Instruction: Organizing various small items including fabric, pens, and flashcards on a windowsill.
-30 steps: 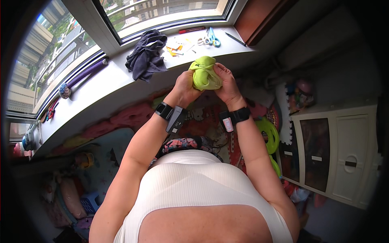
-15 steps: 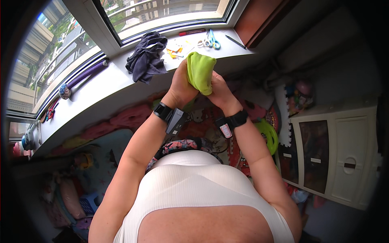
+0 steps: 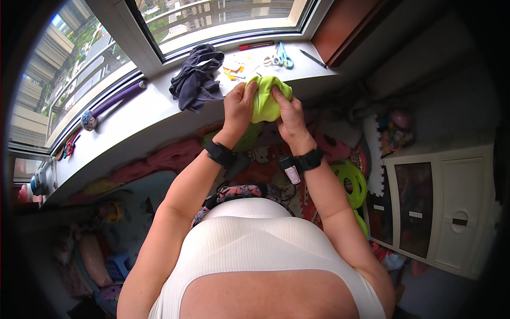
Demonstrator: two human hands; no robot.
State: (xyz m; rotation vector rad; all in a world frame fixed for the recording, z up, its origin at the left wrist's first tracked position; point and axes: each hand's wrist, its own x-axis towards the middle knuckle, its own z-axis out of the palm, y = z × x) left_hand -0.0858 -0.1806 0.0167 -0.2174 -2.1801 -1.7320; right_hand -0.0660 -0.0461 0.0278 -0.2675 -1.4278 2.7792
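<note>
A bright yellow-green piece of cloth (image 3: 267,103) is held up between my two hands, just in front of the windowsill's edge. My left hand (image 3: 240,106) pinches its left side, thumb on top. Gripping the right side with the thumb pressed on it is my right hand (image 3: 290,114). The fingers behind the cloth are hidden. Beyond it on the sill lie a crumpled dark grey cloth (image 3: 194,82), small orange and white scraps (image 3: 234,69), and scissors with light blue handles (image 3: 284,57).
The white windowsill (image 3: 135,114) curves along the window and also carries a red marker (image 3: 256,46), a black pen (image 3: 313,58) and a purple stick (image 3: 117,100). A white cabinet (image 3: 459,212) stands at the right, near a green plastic item (image 3: 350,183).
My hands have turned the cloth and spread apart along its sides; both thumbs now show on top. The cloth looks wider and lower than before.
</note>
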